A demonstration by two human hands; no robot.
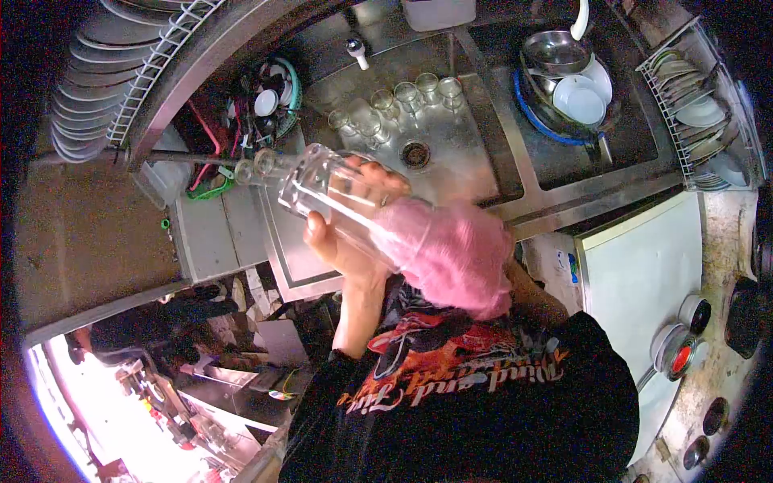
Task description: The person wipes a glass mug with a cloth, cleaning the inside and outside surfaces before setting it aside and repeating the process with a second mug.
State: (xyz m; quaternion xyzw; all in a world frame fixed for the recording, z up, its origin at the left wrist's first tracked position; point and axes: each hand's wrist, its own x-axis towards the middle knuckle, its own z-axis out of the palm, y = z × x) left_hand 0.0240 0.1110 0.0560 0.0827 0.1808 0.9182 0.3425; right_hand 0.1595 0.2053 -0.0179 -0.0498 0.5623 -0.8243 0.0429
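My left hand (352,249) is wrapped around a clear drinking glass (310,185) with a thick base. The glass is tilted, base up to the left, and its other end meets a bunched pink cloth (451,253). That cloth covers my right hand, whose fingers are hidden; its forearm (538,294) shows behind the bundle. Part of the cloth seems to reach the mouth of the glass, but blur hides how far in. Several more drinking glasses (408,97) stand in the steel sink (451,165) beyond my hands.
Two clear glasses (266,161) stand at the sink's left edge. A blue-rimmed basin (527,113) with bowls and a metal pan sits in the right sink. Dish racks hold plates (93,88) at upper left and upper right (696,113). A tap (357,52) rises behind the sink.
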